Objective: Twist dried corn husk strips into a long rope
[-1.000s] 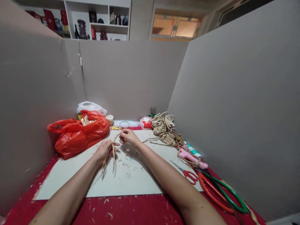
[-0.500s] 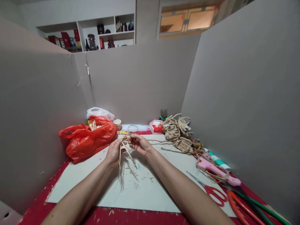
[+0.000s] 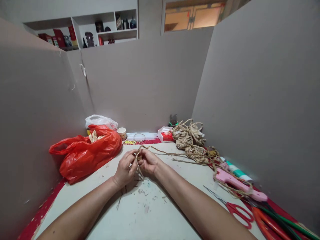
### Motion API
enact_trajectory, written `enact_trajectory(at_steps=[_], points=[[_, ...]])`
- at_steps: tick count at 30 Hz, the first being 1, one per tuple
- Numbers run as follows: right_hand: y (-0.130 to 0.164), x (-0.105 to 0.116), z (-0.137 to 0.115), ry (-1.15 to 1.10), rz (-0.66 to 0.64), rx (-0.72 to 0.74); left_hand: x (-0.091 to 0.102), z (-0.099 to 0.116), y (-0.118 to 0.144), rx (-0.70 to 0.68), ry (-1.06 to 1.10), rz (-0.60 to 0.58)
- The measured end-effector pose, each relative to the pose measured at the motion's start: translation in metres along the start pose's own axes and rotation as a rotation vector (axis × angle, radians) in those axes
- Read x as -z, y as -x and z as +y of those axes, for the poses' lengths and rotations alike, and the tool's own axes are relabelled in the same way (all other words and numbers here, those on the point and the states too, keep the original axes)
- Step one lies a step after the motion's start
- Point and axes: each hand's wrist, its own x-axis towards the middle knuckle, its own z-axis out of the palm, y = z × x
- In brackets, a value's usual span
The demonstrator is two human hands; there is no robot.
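Observation:
My left hand and my right hand are pressed together over the white board, both pinching a small bundle of pale straw strands. The strands' loose ends hang down between the hands to the board. A thin twine strand runs from my right hand's fingers toward the coils of twine at the back right.
A red plastic bag lies at the left with a white bag behind it. A paper cup and red-white box stand at the back. Pink glue gun, red scissors, grey partitions around.
My hands have come closer together and lower toward the board; the hanging strands are now mostly gathered between the fingers. The view has shifted slightly.

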Motion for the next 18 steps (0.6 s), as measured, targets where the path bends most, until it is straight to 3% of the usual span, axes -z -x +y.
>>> enact_trajectory(at_steps=[3,6,14,18], points=[[-0.001,0.004,0.002,-0.008,0.025,-0.039,0.004,-0.005,0.002,-0.054,-0.056,-0.154],[-0.001,0.007,0.005,-0.022,0.044,-0.014,0.007,-0.011,0.004,-0.029,-0.117,-0.209],[-0.002,0.006,0.018,-0.026,-0.005,0.143,0.006,-0.032,0.003,0.178,-0.023,-0.082],[-0.008,0.008,0.024,0.007,0.019,0.229,0.004,-0.035,0.003,0.215,0.034,-0.078]])
